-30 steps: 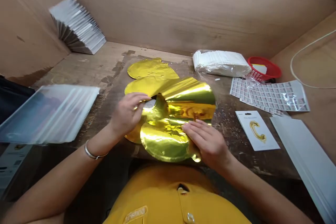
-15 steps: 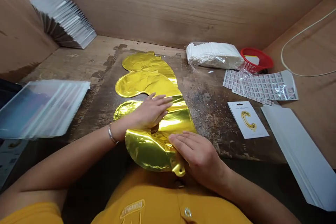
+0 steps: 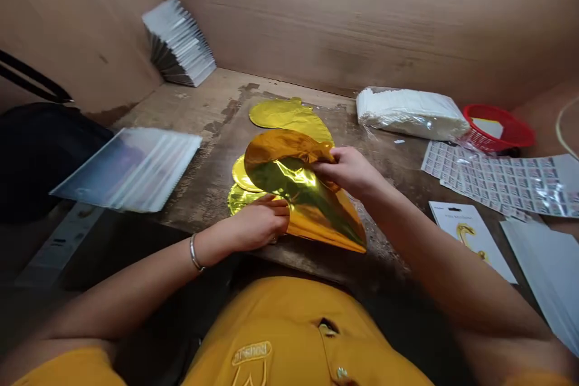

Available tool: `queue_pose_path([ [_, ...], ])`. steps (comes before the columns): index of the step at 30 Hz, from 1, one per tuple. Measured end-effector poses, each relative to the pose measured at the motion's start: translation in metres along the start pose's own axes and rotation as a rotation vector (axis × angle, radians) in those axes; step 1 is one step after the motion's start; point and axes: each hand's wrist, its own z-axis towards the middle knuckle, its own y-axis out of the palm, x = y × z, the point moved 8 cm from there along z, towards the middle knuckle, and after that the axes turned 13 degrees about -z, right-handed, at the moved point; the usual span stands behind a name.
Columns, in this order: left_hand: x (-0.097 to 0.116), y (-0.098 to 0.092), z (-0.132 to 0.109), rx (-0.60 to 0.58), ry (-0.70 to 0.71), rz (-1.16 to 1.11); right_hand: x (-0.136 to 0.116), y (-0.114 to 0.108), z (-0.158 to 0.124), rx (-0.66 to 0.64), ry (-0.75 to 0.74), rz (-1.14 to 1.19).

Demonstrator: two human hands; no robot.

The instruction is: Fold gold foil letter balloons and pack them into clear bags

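A gold foil balloon (image 3: 298, 181), flat and shiny, is partly folded over on itself on the dark worn tabletop. My right hand (image 3: 350, 172) is closed on the upper edge of the folded flap, near its small tab. At the flap's lower left, my left hand (image 3: 265, 222) has its fingers curled against the foil, fingertips partly hidden. Beneath the flap, the far rounded lobes of gold foil (image 3: 289, 114) lie flat on the table. The flap covers the middle of the foil.
On the right are a white card with a gold C (image 3: 470, 235), sticker sheets (image 3: 511, 178), a red basket (image 3: 511, 123) and a wrapped white stack (image 3: 411, 111). Left stand clear plastic bags (image 3: 131, 169) and a leaning stack of cards (image 3: 178, 42). White sheets (image 3: 547, 277) lie front right.
The near end of the foil has been lifted and folded away from me by my right hand. My left hand has moved from lying flat on the foil to the fold. The view has shifted left.
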Motion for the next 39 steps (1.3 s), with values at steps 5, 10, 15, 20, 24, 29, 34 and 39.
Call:
queue_pose_path([
  [5,0.015,0.003,0.001,-0.171,0.154,0.239,0.006,0.036,0.076,-0.004,-0.017,-0.256],
  [10,0.005,0.002,-0.002,-0.169,0.135,0.195,0.005,0.039,0.084,0.016,-0.031,-0.428],
  [15,0.004,-0.006,-0.007,-0.118,0.173,0.126,0.006,0.041,0.083,0.014,-0.028,-0.528],
  [20,0.0,-0.052,-0.005,0.322,-0.031,0.147,0.007,0.046,0.085,0.005,-0.044,-0.596],
  [24,-0.016,-0.032,0.008,0.149,-0.249,0.313,0.004,0.049,0.079,0.007,-0.052,-0.639],
  [29,-0.036,-0.012,0.008,0.02,-0.397,0.377,-0.03,0.041,0.035,0.279,-0.378,-0.845],
  [34,-0.032,-0.018,0.01,-0.007,-0.404,0.394,-0.003,0.085,0.011,-0.032,-0.456,-0.889],
  [39,-0.032,-0.027,0.019,0.0,-0.414,0.423,0.007,0.092,0.014,-0.108,-0.359,-0.902],
])
